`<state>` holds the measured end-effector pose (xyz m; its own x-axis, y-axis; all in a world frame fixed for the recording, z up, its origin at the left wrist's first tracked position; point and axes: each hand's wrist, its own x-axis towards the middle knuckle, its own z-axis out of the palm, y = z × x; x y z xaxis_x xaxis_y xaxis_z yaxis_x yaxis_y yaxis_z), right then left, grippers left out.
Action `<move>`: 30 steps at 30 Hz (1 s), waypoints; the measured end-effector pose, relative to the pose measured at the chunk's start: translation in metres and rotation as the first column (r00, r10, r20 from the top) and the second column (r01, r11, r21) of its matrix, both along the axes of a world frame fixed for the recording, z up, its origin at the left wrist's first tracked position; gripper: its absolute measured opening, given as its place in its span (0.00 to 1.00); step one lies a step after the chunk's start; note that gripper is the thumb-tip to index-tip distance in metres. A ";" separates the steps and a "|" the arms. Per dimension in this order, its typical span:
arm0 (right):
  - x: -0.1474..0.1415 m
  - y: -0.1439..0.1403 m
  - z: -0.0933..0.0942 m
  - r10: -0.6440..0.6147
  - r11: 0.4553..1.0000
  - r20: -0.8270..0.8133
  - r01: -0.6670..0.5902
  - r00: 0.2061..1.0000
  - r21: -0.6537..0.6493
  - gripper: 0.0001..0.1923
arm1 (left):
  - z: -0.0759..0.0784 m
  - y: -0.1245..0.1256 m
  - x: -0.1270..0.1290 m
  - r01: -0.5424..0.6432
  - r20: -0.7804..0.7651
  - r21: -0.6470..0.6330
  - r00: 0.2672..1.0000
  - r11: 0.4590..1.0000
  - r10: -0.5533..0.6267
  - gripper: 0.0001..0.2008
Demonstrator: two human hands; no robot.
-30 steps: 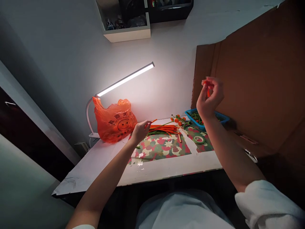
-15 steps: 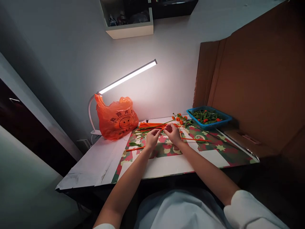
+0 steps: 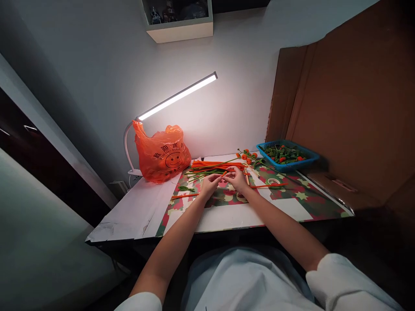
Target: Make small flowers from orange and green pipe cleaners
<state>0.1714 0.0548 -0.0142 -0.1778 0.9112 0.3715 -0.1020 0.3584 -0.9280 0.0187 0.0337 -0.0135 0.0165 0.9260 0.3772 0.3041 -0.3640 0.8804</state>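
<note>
Nearest me, both forearms reach in from the bottom edge and converge, wrists low over the patterned sheet (image 3: 207, 200). I have the left hand (image 3: 210, 186) and right hand (image 3: 237, 180) almost fingertip to fingertip, each apparently pinching the same short orange piece (image 3: 224, 173), just in front of the stems. For fingertip work like this, I judge a light, even pinch best, with the wrists steady and the piece kept under the light. The left fingers curl inward; the right hand angles in with its fingers bent. Orange stem lengths show beyond either wrist; whether they join beneath, I can't tell. Farther back lie the orange stems (image 3: 217, 165) and green stems (image 3: 201, 174), then the orange-flowered sprig (image 3: 245, 155), with the blue basket (image 3: 295, 166) to its right. Behind, the lamp (image 3: 178, 96) shines.
</note>
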 end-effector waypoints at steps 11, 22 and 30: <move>0.003 0.002 0.000 0.007 1.000 0.010 -0.007 1.000 -0.024 0.24 | -0.005 0.000 -0.002 0.079 0.024 0.029 0.997 0.996 -0.080 0.12; 0.002 0.007 -0.004 0.004 0.999 0.004 -0.004 1.000 -0.051 0.22 | -0.002 -0.002 -0.001 0.117 0.124 0.035 0.985 0.993 -0.121 0.16; 0.000 0.007 -0.006 0.027 0.996 -0.003 -0.027 1.000 -0.084 0.19 | -0.004 0.000 -0.003 0.103 0.089 0.025 0.990 0.994 -0.105 0.17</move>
<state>0.1718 0.0613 -0.0198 -0.2023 0.9340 0.2945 -0.1120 0.2767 -0.9544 0.0155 0.0342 -0.0179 0.0779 0.9130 0.4004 0.1837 -0.4079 0.8943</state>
